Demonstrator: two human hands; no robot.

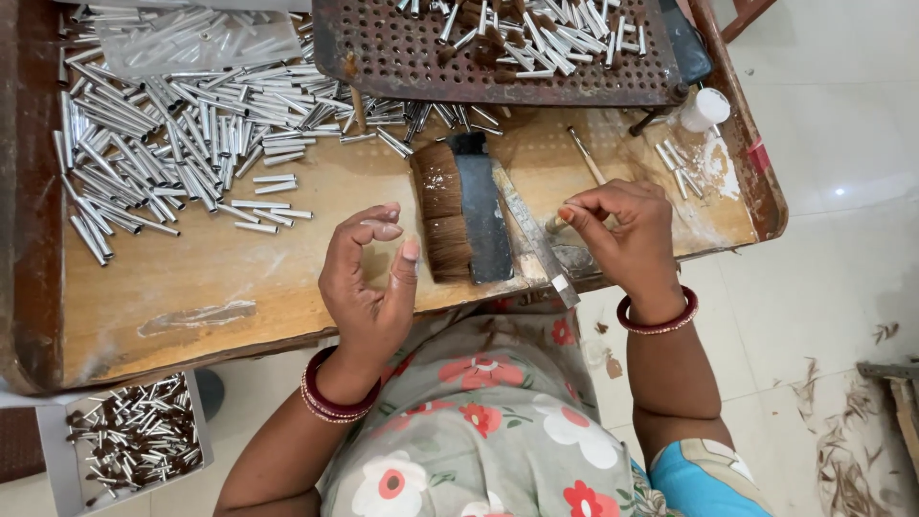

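My left hand point(369, 278) hovers over the front edge of the wooden work tray point(220, 278), fingers curled and apart, with nothing in it. My right hand point(622, 235) is at the tray's front right, thumb and fingers pinched on a small tan piece point(553, 225) that I cannot identify. Between the hands lies a brown bristle bundle point(440, 211) against a dark flat block point(483, 206), with a narrow metal strip point(536, 239) beside it. A thin stick point(584, 153) lies just behind my right hand.
A heap of silver metal tubes point(163, 134) covers the tray's back left. A rusty perforated plate point(498, 53) with more tubes sits at the back. A small white bottle point(706, 107) stands at the right. A grey box point(57, 460) of filled tubes rests on the floor at the left. Bristle scraps point(842, 431) lie on the floor at the right.
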